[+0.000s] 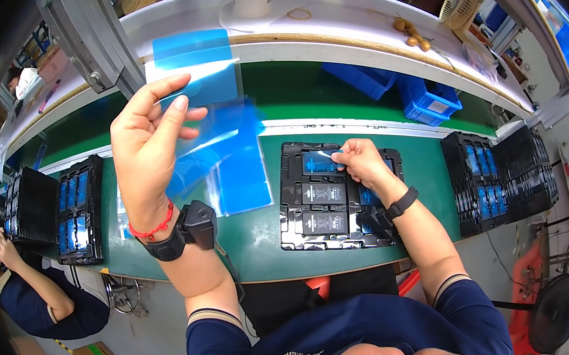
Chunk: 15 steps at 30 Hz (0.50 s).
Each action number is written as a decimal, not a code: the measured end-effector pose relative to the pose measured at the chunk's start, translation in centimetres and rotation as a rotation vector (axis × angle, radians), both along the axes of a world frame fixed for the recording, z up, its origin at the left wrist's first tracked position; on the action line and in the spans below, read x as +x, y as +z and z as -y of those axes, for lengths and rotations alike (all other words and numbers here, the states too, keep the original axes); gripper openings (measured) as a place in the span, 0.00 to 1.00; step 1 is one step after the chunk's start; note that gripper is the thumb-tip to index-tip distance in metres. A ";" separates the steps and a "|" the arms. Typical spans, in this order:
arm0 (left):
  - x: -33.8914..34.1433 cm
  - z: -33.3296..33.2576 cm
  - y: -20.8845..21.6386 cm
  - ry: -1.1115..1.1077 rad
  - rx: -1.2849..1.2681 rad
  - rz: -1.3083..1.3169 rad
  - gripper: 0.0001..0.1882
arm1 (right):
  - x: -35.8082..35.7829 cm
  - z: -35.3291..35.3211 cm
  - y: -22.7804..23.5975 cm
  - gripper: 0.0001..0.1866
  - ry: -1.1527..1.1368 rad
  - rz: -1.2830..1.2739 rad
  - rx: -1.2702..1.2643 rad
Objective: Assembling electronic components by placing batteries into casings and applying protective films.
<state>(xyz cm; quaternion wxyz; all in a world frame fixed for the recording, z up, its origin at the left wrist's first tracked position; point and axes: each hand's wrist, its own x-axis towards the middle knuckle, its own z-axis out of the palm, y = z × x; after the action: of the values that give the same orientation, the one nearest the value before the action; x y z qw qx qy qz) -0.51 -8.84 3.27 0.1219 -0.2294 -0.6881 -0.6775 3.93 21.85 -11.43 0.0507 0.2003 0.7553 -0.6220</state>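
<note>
My left hand (151,132) is raised over the bench, thumb and fingers closed on a clear-edged blue film sheet (216,84). Below it, several more blue film sheets (239,175) lie overlapping on the green bench. My right hand (364,162) is over a black plastic tray (289,208), fingertips pinched at the right edge of a blue film piece (318,163) in the far left pocket. Flat black battery packs (323,193) with pale print sit uncovered in the nearer left pockets. Blue also shows in the right column, partly hidden by my right hand and wrist strap.
Stacked black trays (475,178) with blue-covered packs stand at the right; more trays (80,209) stand at the left by a co-worker (47,292). Blue bins (430,101) sit under the white shelf (338,30). A metal post (86,39) rises at the far left.
</note>
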 end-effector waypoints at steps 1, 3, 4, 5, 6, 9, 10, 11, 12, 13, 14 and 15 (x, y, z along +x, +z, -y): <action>0.0 -0.1 0.0 -0.001 -0.005 0.000 0.12 | 0.0 -0.2 -0.1 0.07 0.003 0.003 -0.013; 0.0 -0.2 0.0 0.001 -0.011 0.001 0.12 | 0.0 -0.2 -0.1 0.07 0.007 0.007 -0.027; 0.0 -0.3 0.0 0.004 -0.016 -0.001 0.12 | 0.0 -0.1 0.0 0.07 0.012 0.005 -0.008; -0.1 -0.3 -0.1 0.004 -0.017 0.001 0.12 | 0.1 0.0 0.1 0.06 0.018 0.003 0.011; -0.1 -0.3 -0.1 0.009 -0.017 -0.003 0.12 | 0.1 0.0 0.1 0.06 0.017 0.004 0.011; -0.1 -0.5 -0.1 0.013 -0.014 -0.006 0.12 | 0.1 -0.1 0.0 0.06 0.015 0.008 0.015; -0.1 -0.6 -0.1 0.012 -0.012 -0.007 0.12 | 0.1 -0.1 0.0 0.06 0.016 0.005 0.007; -0.1 -0.6 -0.1 0.013 -0.012 -0.006 0.12 | 0.1 -0.1 0.0 0.06 0.016 0.001 0.000; -0.1 -0.6 -0.1 0.016 -0.020 -0.003 0.12 | 0.2 -0.1 0.0 0.06 0.016 0.002 -0.001; 0.0 -0.6 -0.1 0.019 -0.029 0.001 0.12 | 0.2 0.0 0.1 0.06 0.014 0.003 -0.002; 0.0 -0.6 -0.1 0.020 -0.029 0.002 0.12 | 0.2 0.1 0.1 0.06 0.012 0.004 -0.004; 0.0 -0.6 -0.2 0.015 -0.029 0.002 0.12 | 0.2 0.1 0.2 0.06 0.012 0.004 -0.004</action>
<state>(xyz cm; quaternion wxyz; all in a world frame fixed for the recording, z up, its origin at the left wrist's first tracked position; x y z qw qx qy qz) -0.53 -8.24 3.10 0.1231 -0.2254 -0.6997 -0.6666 4.16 21.78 -11.25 0.0564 0.1970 0.7550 -0.6229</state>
